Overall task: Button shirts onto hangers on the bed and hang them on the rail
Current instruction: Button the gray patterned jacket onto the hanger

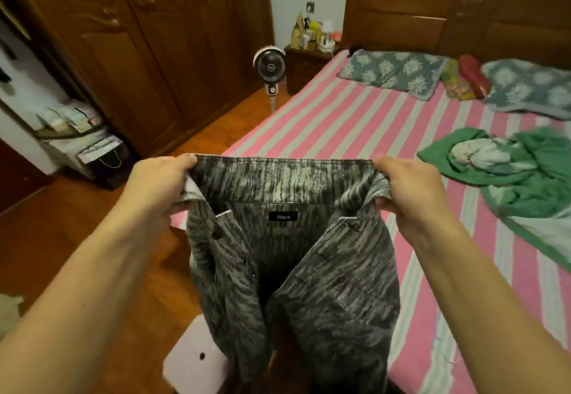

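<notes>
I hold up a grey-and-black streaked shirt [296, 270] by its collar, over the near corner of the bed. My left hand [157, 186] grips the collar's left end and my right hand [411, 189] grips its right end. The shirt hangs open at the front, with a dark label visible inside the neck. A crumpled green-and-white shirt [506, 168] lies on the pink-and-white striped bed [355, 121] to the right. No hanger or rail is in view.
Dark wooden wardrobe doors [148, 38] line the left wall. A standing fan [269, 67] and a cluttered nightstand [309, 60] sit at the far corner. Pillows [392, 70] lie by the headboard. A white box [194, 359] rests on the wooden floor below the shirt.
</notes>
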A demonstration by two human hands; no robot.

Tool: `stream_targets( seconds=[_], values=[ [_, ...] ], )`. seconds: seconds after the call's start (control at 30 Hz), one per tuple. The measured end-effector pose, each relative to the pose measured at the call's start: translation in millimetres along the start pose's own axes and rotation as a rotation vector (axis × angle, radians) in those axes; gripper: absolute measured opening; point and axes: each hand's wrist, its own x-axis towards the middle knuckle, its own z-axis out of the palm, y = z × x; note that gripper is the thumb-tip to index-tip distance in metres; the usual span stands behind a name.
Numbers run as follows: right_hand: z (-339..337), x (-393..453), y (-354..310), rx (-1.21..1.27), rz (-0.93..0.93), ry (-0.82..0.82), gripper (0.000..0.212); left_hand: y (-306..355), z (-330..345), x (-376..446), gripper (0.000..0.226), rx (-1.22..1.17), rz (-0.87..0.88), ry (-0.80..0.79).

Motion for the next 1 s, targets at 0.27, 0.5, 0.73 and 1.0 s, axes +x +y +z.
stream_targets(
  seconds=[0.27, 0.5, 0.73, 1.0],
  values=[
    [-4.0, 246.7, 38.1, 0.068, 0.130, 0.202, 0.012, 2.0, 226.6, 131.3, 0.040, 0.285, 0.058, -0.591],
    [-85.5, 241.3, 263.8, -0.861, 0.738, -0.154, 0.032, -162.4, 237.3, 120.6, 0.040, 0.882, -0.278, -0.883],
    [-115.4, 177.0, 348.6, -0.805, 0.970, -0.111, 0.024, -228.7, 236.9, 151.9, 0.022, 1.219, -0.157, -0.944],
    [-151.3, 127.1, 431.2, -0.817, 1.042, 0.053, 0.008, -293.1, 298.1, 146.6, 0.033, 1.282, -0.006, -1.210]
  ],
)
